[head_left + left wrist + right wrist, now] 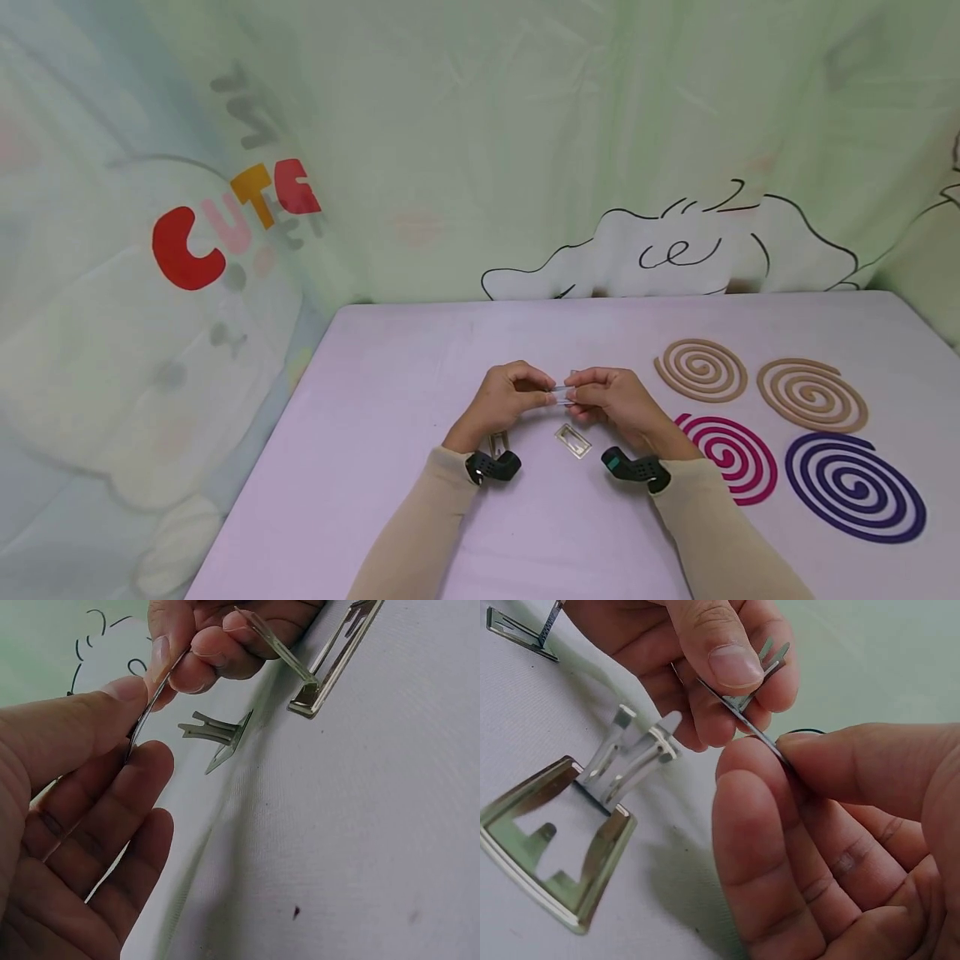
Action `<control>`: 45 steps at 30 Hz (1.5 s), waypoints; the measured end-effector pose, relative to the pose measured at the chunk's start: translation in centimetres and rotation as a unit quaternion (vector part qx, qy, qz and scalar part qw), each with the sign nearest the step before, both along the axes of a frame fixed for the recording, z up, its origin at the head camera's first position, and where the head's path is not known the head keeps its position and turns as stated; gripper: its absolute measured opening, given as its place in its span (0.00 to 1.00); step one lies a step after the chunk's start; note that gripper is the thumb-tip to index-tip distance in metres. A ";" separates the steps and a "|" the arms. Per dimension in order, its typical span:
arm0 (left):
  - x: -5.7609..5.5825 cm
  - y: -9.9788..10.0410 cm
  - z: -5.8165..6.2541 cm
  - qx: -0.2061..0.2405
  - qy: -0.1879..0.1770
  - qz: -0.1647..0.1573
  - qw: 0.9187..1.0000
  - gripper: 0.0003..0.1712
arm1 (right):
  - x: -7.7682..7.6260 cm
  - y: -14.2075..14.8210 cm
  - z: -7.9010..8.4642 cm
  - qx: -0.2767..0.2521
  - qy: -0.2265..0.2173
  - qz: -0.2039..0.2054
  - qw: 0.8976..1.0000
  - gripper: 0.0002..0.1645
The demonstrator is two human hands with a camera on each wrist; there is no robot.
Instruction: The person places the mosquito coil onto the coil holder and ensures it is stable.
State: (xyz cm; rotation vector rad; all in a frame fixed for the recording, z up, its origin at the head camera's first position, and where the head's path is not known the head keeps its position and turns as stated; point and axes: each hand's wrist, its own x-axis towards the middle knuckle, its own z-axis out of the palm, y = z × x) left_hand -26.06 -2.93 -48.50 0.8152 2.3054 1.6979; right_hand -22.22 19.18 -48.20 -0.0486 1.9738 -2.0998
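Between both hands is a thin metal mosquito coil stand (561, 396), seen nearly edge-on in the left wrist view. My left hand (495, 404) pinches one end between thumb and fingers. The other end is pinched by my right hand (618, 406). In the right wrist view, small tabs (778, 666) rise from the plate beside the left thumb. A second stand (583, 450), its prongs raised, lies on the table just below the hands. Another metal stand (492, 443) is partly hidden by the left wrist.
Two tan mosquito coils (701, 367) lie at the right of the lilac table (390, 392). In front of them are a magenta coil (723, 456) and a dark purple coil (855, 484). A printed curtain (450, 167) hangs behind the table.
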 end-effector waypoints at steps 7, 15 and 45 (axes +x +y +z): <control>0.1 0.0 0.1 -0.010 0.013 0.000 1.000 0.09 | -0.1 0.1 0.0 -0.001 -0.003 0.001 1.000 0.12; 0.0 0.1 0.0 -0.013 0.023 -0.001 1.000 0.10 | 0.0 0.1 0.2 0.006 -0.010 -0.002 1.000 0.14; 0.1 -0.1 0.2 -0.052 -0.028 -0.003 0.998 0.20 | 0.0 0.1 0.5 0.008 -0.016 -0.005 1.000 0.18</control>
